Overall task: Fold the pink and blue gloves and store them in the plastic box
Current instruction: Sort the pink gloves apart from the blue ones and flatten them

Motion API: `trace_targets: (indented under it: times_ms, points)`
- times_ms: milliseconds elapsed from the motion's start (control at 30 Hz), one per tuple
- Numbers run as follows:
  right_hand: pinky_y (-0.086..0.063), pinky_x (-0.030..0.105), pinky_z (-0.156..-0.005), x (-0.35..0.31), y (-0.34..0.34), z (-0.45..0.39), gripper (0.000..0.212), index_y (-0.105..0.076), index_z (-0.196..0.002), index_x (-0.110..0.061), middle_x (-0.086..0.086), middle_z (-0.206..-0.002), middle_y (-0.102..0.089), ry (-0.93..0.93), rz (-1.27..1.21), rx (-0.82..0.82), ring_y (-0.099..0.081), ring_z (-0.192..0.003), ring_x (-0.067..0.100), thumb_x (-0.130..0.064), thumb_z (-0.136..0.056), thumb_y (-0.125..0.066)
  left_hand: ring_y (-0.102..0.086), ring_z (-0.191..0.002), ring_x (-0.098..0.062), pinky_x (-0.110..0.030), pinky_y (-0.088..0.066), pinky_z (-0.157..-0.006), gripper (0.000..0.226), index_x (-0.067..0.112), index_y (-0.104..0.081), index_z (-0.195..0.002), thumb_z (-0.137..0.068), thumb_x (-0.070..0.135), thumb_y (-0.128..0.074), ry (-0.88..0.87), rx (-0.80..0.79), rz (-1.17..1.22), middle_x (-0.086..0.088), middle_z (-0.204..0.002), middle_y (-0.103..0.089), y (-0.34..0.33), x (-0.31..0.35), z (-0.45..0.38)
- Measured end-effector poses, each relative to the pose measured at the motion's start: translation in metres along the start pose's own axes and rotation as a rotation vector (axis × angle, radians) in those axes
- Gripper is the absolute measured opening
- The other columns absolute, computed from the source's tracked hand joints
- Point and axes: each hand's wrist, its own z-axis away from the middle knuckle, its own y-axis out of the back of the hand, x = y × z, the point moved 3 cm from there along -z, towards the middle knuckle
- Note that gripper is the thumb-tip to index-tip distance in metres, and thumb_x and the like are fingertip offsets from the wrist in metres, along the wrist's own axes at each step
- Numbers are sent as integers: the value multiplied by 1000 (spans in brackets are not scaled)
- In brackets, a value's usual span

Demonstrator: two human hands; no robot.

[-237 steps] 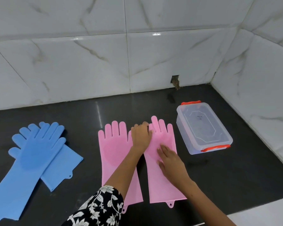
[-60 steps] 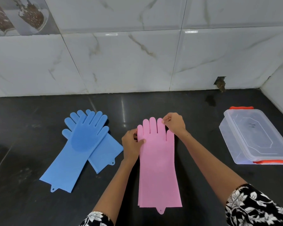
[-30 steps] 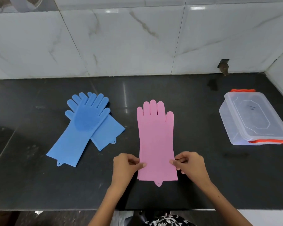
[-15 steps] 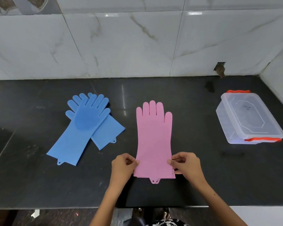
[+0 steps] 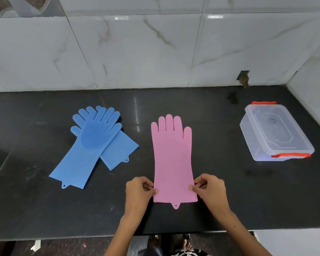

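Left of the plastic box (image 5: 275, 132), we pinched the pink gloves (image 5: 172, 159) (soft, floppy, we judged) at the cuff corners, left hand (image 5: 139, 193) and right hand (image 5: 210, 191).

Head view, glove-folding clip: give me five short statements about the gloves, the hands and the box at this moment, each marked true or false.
1. Both hands pinch the pink gloves near the cuff end: the left hand on the left edge, the right hand on the right edge. True.
2. The pink gloves are already folded in half. False: they lie flat at full length, fingers pointing toward the wall.
3. The blue gloves lie crossed over each other, left of the pink ones. True.
4. The plastic box stands open with its lid off. False: the lid sits on it.
5. A blue glove is inside the box. False: both blue gloves lie on the counter.
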Motion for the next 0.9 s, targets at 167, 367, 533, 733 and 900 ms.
trace_targets:
  times_ms: [167,367,533,733,900]
  points:
    - [-54,21,-70,1,3,2,10,-71,-86,-17,-8,-79,-67,14,75,11,-62,-72,4,-17,-77,-76,-64,-64,-5,-10,-49,-56,13,16,-71,-73,-69,11,-83,-35,-10,-9,6,-67,-67,-2,0,1]
    - [-55,23,-71,1,1,3,11,-72,-88,-14,-6,-80,-68,31,85,11,-62,-72,5,-17,-78,-75,-64,-65,-7,-14,-51,-60,13,15,-71,-71,-70,9,-82,-63,0,-5,3,-68,-67,-2,0,2]
    - [-55,24,-72,2,2,1,14,-72,-88,-12,-5,-80,-68,40,108,-9,-62,-72,6,-18,-77,-76,-65,-65,-9,-16,-53,-60,12,13,-71,-71,-69,11,-83,-92,-12,13,2,-68,-68,-1,-2,0]
    - [-54,23,-72,-10,25,-17,16,-72,-95,-17,-4,-88,-71,239,176,36,-64,-72,6,-20,-79,-73,-63,-89,1,-19,-52,-86,22,22,-71,-103,-81,18,-72,-417,-14,-212,9,-100,-70,29,6,-20]
    - [-45,16,-80,-21,32,-42,31,-70,-107,-25,-7,-112,-65,648,514,-105,-63,-96,11,-8,-81,-69,-34,-138,-13,-29,-29,-113,45,26,-54,-131,-89,14,-62,-771,-275,-680,6,-147,-42,35,21,-42]
